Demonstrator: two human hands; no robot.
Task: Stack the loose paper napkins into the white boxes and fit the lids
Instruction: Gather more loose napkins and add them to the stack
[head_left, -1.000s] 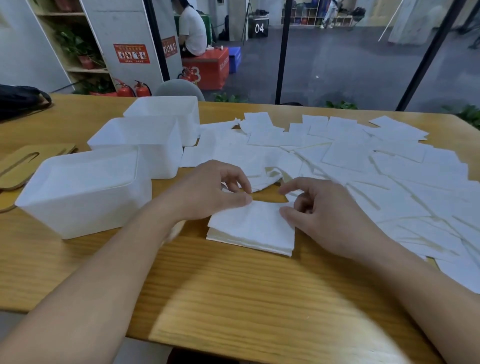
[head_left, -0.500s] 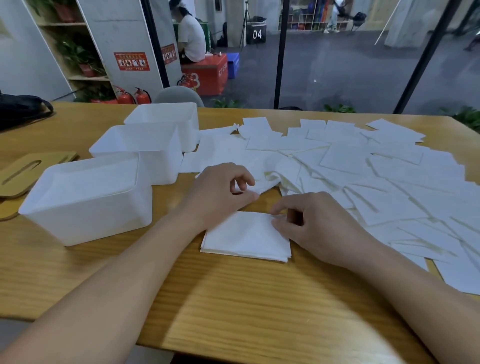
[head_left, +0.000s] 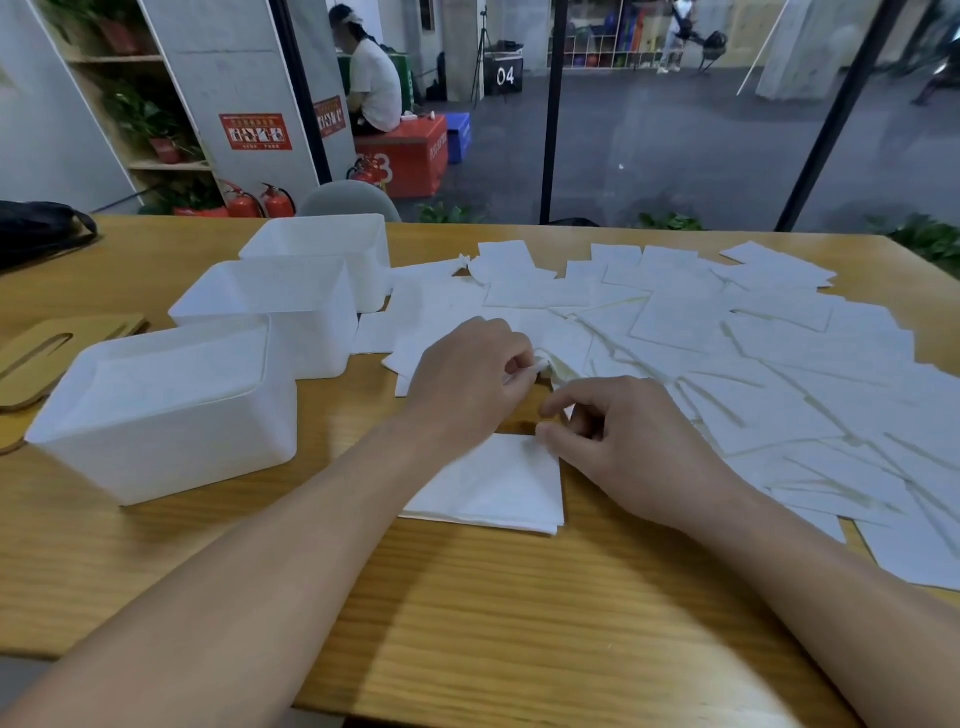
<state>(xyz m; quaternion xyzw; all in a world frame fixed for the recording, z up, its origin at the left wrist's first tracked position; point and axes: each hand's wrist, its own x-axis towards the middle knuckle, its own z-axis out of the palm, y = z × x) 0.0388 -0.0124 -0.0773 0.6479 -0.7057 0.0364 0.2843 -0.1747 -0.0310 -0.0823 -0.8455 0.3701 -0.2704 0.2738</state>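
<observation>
Nearby, three white boxes (head_left: 218, 395) flank scattered napkins (head_left: 727, 353) — wooden lids (head_left: 47, 353) leftward.

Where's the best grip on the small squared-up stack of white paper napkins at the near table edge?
Probably the two side edges of the small squared-up stack of white paper napkins, pinched top to bottom, one hand from each side. It lies flat on the wooden table and its layers are loose, so clamping them keeps them aligned. The right hand rests at its far right corner; the left hand pinches a loose napkin beyond it.
</observation>
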